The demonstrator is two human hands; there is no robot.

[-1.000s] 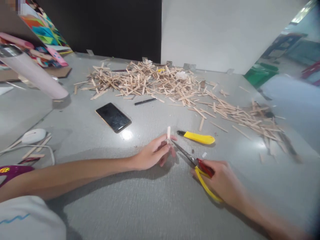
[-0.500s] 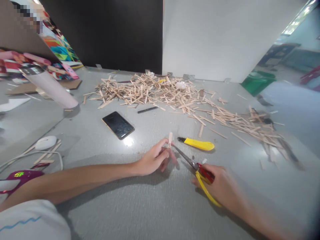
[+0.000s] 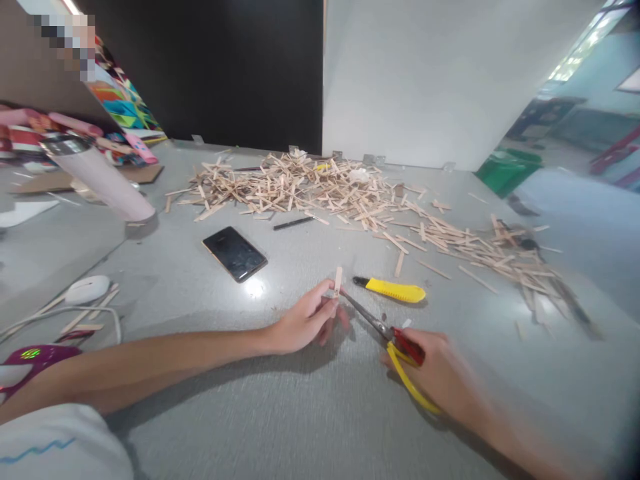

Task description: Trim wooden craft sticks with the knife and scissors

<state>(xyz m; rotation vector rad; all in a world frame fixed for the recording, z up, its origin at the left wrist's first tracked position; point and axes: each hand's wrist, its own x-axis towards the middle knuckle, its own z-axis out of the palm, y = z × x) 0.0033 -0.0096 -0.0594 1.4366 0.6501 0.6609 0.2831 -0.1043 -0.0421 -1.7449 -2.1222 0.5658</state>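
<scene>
My left hand [image 3: 305, 323] rests on the grey table [image 3: 280, 413] and pinches a short wooden stick [image 3: 339, 281], holding it upright. My right hand [image 3: 440, 377] grips scissors [image 3: 390, 333] with red and yellow handles. The scissor blades point up-left and their tips meet the stick just above my left fingers. A yellow utility knife [image 3: 393, 289] lies on the table right behind the scissors.
A wide heap of wooden sticks [image 3: 320, 187] stretches across the back and right of the table. A black phone [image 3: 235, 253], a black pen [image 3: 293, 223], a pink tumbler [image 3: 105, 183], a white mouse [image 3: 84, 291] with cable and a glue gun [image 3: 25, 357] lie to the left.
The camera view shifted a little; both hands keep almost the same pose, with the scissor tips staying at the stick.
</scene>
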